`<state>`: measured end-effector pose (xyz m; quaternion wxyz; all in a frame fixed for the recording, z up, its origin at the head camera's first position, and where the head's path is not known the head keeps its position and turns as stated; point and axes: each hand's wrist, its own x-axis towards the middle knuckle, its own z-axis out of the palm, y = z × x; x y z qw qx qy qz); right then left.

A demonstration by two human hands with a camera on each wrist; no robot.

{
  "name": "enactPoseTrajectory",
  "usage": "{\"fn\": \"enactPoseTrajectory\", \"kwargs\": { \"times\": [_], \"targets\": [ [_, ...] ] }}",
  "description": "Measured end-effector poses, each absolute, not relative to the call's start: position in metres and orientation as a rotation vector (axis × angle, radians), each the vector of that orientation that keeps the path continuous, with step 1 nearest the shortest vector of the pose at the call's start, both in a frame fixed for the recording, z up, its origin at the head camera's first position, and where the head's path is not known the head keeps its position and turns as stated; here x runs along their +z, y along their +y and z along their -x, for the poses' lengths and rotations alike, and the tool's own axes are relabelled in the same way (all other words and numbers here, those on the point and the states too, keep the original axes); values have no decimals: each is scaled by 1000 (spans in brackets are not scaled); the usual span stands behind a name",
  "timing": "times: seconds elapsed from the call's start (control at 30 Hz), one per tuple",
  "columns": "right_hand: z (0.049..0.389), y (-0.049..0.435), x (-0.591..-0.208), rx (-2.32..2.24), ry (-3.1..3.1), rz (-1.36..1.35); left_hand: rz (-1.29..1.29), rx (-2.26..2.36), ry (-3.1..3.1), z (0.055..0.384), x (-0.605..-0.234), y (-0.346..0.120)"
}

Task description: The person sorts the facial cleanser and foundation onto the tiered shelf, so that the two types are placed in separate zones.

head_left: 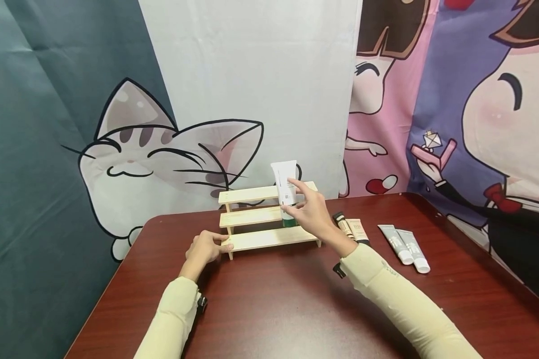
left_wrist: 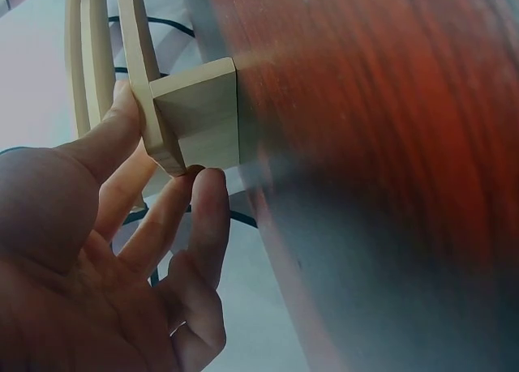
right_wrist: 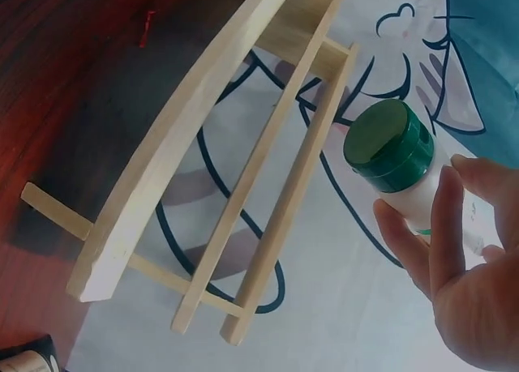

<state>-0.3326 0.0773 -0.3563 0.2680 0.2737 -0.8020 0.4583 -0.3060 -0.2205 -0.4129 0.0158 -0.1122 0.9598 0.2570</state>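
A three-tier wooden rack (head_left: 269,240) stands near the back of the table. My left hand (head_left: 205,248) grips the left end of its lowest shelf; in the left wrist view the thumb lies on the shelf (left_wrist: 139,56) and fingertips touch its edge. My right hand (head_left: 312,208) pinches a white squeeze tube (head_left: 285,174) with a green cap. The tube is upright, cap down, in front of the upper shelves. In the right wrist view the green cap (right_wrist: 389,145) appears apart from the shelves.
Right of the rack lie a dark-capped tube (head_left: 343,224) and a beige tube (head_left: 357,230), partly behind my right wrist. Farther right, two grey tubes with white caps (head_left: 405,257) lie side by side on the red-brown table (head_left: 269,309). A printed cloth (head_left: 260,75) hangs behind.
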Motion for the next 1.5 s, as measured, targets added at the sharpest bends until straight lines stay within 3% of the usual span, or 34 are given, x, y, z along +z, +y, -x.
{"fn": "enactPoseTrajectory", "kwargs": {
  "times": [1.5],
  "targets": [
    [380, 28, -354, 1078, -2119, -829, 349, 803, 2977, 306, -415, -220]
  ]
}}
